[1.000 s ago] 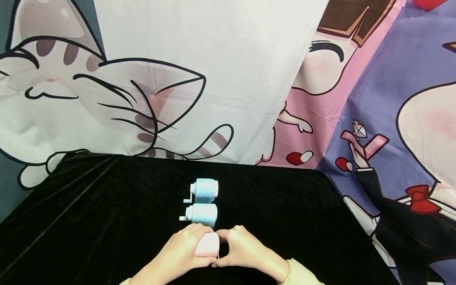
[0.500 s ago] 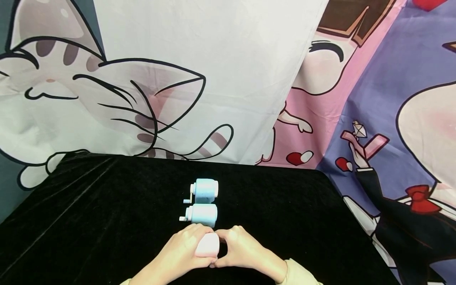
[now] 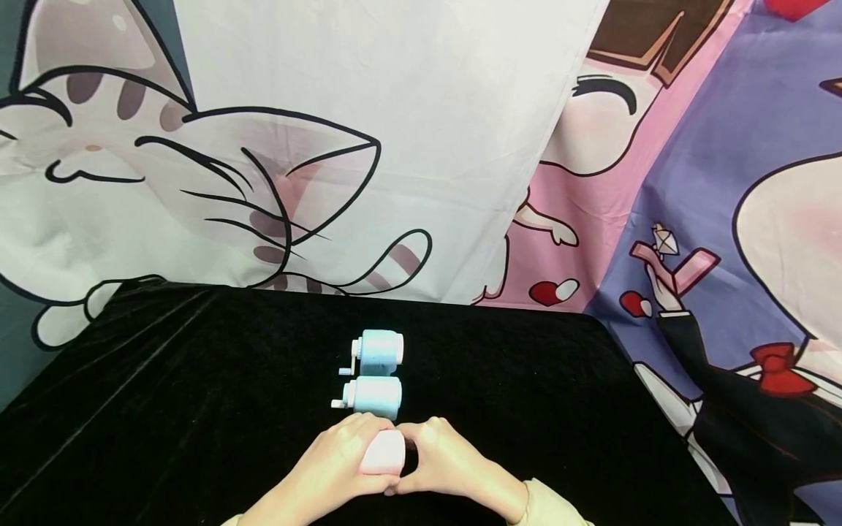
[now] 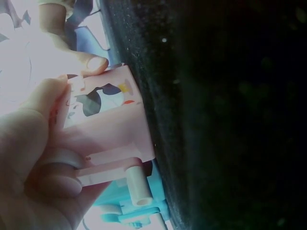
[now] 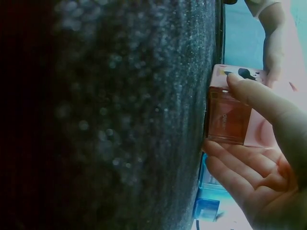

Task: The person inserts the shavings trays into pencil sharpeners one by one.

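Note:
A pink crank-handled pencil sharpener (image 3: 384, 454) stands on the black cloth between my hands. My left hand (image 3: 340, 454) wraps its left side, thumb in front and fingers behind. In the left wrist view its crank handle (image 4: 139, 187) sticks out near the palm, and a cartoon print shows on the front. My right hand (image 3: 445, 460) spans the right end, thumb at the front edge and fingers at the rear. Between that thumb and fingers, the right wrist view shows a see-through shavings drawer (image 5: 229, 117). Both thumbs come close together at the front.
Two blue crank sharpeners stand in a row behind the pink one, a nearer one (image 3: 377, 395) right by the left knuckles and a farther one (image 3: 379, 351). Their cranks point left. Black velvety cloth (image 3: 197, 409) covers the table, and a printed cartoon curtain (image 3: 447, 146) hangs behind it.
My right hand and sleeve have shifted slightly left, the thumb sliding a little along the front. My left hand and the pink pencil sharpener have stayed in place.

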{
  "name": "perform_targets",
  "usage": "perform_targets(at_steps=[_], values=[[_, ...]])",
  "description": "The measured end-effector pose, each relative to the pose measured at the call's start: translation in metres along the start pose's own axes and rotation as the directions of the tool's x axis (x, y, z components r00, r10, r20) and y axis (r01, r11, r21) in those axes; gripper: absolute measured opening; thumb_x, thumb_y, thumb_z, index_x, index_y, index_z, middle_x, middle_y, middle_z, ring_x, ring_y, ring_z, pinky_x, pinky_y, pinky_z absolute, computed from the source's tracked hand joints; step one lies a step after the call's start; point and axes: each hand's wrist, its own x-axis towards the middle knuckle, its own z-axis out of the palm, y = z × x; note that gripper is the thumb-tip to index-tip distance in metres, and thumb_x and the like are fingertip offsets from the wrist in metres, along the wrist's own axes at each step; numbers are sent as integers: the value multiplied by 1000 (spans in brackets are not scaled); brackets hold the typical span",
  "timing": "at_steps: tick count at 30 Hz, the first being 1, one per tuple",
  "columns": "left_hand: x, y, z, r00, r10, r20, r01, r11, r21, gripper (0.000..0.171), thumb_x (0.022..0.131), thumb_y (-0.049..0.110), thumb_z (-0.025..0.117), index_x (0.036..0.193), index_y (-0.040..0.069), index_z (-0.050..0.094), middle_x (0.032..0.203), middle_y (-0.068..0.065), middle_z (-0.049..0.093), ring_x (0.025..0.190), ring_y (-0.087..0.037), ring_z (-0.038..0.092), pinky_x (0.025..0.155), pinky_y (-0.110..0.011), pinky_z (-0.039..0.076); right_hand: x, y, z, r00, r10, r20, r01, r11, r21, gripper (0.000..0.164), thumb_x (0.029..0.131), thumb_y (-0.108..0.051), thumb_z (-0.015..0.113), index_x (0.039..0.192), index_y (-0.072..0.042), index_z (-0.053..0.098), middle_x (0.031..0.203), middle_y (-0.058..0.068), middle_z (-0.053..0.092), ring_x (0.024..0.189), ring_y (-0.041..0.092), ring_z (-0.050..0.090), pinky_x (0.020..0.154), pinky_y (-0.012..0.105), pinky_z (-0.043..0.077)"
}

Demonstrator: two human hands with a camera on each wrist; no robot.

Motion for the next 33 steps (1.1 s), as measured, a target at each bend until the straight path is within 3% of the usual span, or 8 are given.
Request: perform_targets(at_steps=[18,26,33], values=[[-1,0,-3,999,-32,13,33,999,-38,50,67,47,74,105,21,55,97,13,56,85,-5,48,71,-28,46,0,-3,0,1000,5,9,-6,1000,8,45,70,-45,74,103,-19,59,93,-11,66,79,-11,51,70,9,44],[-3,1,-5,1000,-12,-13,12,1000,-12,53,66,48,75,108,22,54,98,17,54,86,-2,46,70,-25,45,-1,-2,0,1000,-9,-7,9,1000,0,51,71,-50,71,109,-18,58,97,-10,65,81,-9,51,72,10,44],[-5,1,-9,996,28,-84,-23,998,58,59,70,53,70,114,16,55,106,11,56,94,-3,48,75,-29,47,-6,1,-1,1000,13,-27,-14,999,-30,58,70,-54,70,114,-20,57,103,-11,63,86,-6,52,76,15,46]])
